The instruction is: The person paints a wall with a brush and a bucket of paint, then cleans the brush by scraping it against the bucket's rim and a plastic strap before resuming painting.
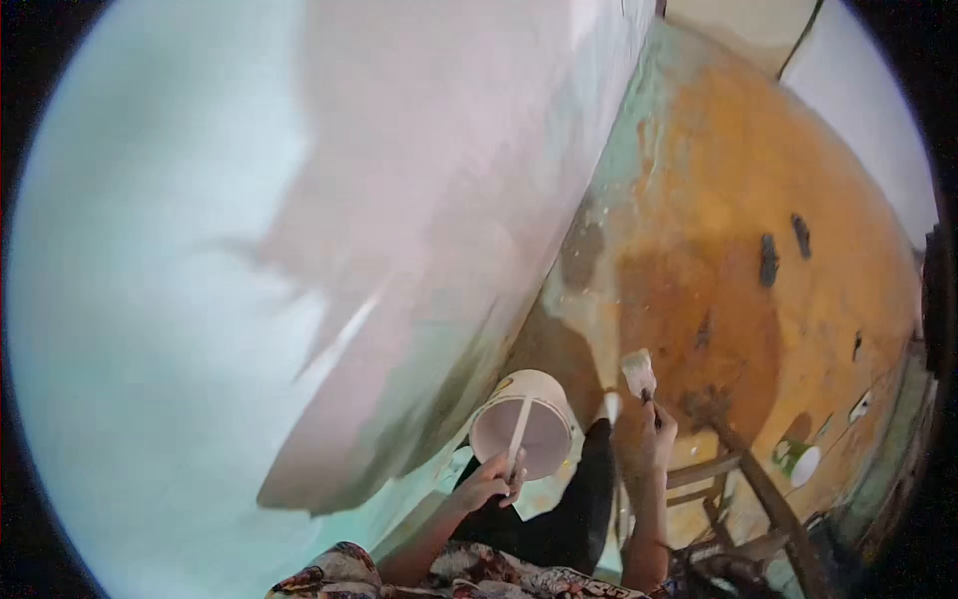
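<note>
My left hand (491,484) is closed round a pale strip that runs across the mouth of a white bucket (482,411) from its far rim; it looks like the bucket's handle (520,429). Whitish paint seems to lie inside the bucket, which is in front of my dark-trousered legs. Off to the right, my right hand (657,435) grips a paintbrush (640,374) by its dark handle. The wide brush head points up and away from me and is coated in white.
A pale painted wall (200,250) with shadows on it fills the left side. Beyond its foot lies a stained orange floor (699,180) with a pair of dark sandals (768,260). A wooden ladder or stool frame (773,489) and a green-white can (798,462) are at the lower right.
</note>
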Action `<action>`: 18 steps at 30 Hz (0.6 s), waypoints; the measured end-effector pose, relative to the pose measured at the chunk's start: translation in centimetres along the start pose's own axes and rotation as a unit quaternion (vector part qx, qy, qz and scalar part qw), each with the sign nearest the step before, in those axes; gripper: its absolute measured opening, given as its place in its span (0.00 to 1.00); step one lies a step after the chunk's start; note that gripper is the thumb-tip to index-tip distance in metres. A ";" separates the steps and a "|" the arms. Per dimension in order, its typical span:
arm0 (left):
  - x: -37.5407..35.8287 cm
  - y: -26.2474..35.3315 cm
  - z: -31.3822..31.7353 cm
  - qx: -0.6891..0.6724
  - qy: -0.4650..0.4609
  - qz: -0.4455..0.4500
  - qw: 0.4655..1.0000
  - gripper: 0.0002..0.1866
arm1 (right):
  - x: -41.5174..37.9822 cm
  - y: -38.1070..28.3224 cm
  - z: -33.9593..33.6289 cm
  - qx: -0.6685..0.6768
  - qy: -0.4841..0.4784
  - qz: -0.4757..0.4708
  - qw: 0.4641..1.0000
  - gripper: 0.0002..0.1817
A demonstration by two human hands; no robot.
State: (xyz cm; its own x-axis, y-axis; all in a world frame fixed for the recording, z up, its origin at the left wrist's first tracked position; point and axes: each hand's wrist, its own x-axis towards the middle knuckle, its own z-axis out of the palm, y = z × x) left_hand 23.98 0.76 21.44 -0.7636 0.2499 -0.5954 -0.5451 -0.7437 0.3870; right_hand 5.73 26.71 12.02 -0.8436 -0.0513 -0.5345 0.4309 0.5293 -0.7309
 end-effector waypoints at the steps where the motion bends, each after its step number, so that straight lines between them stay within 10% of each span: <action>1: -0.1 -0.4 0.7 -0.012 -0.016 0.036 0.999 0.24 | -0.7 -0.5 -1.5 -0.032 0.016 -0.048 0.998 0.16; 11: -5.9 -1.2 8.1 -0.009 -0.004 0.396 0.918 0.22 | -2.0 2.0 -8.0 -0.082 0.034 -0.097 0.991 0.22; 18: -11.6 -3.3 15.8 -0.065 -0.053 0.458 0.885 0.30 | -0.6 -0.8 -12.6 -0.121 -0.032 -0.157 0.980 0.22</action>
State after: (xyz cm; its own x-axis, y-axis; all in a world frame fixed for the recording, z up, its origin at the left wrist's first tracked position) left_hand 29.20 10.11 38.16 -0.8964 -0.4432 -0.0027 0.3581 -0.7276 0.5851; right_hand 1.89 37.03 18.31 -0.8970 -0.2927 -0.3313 0.0591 0.6632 -0.7461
